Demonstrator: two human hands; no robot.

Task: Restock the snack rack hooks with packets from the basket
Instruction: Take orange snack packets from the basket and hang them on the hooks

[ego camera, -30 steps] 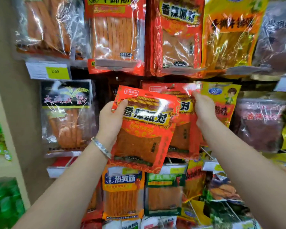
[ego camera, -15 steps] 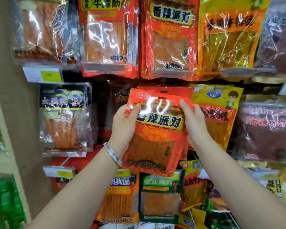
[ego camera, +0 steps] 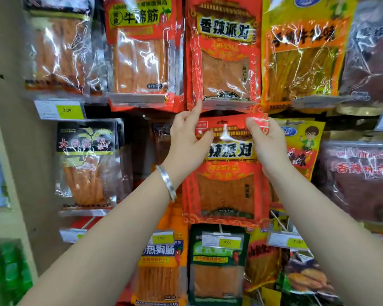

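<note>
Hanging this one looks about half done, I'd say. The red snack packet (ego camera: 226,191) is up at the middle row of the rack, flat against the display, with both top corners gripped. The left hand (ego camera: 186,146) has its thumb laid across the front of the top-left corner, and its index finger pokes up to touch the bottom edge of the matching red packet (ego camera: 226,62) at 12 o'clock. The right hand (ego camera: 268,146) pinches the top-right corner, which is a bit crumpled in the fingers.

The hang hole (ego camera: 224,123) shows at top centre between the hands, but I can't make out a hook through it. Glare sits right below it, so I can't tell whether it's threaded yet. My guess is it's being lined up or just slipping on.

What looks like stacked red edges peeks out at its left side, so that peg probably already carries some of the same kind. Neighbouring slots are full: a black packet (ego camera: 86,162) at 9 o'clock, a yellow cartoon packet (ego camera: 303,146) at 3 o'clock and a green packet (ego camera: 217,261) at 6 o'clock.

The basket isn't in view, so there's no telling how many packets are left to hang.
</note>
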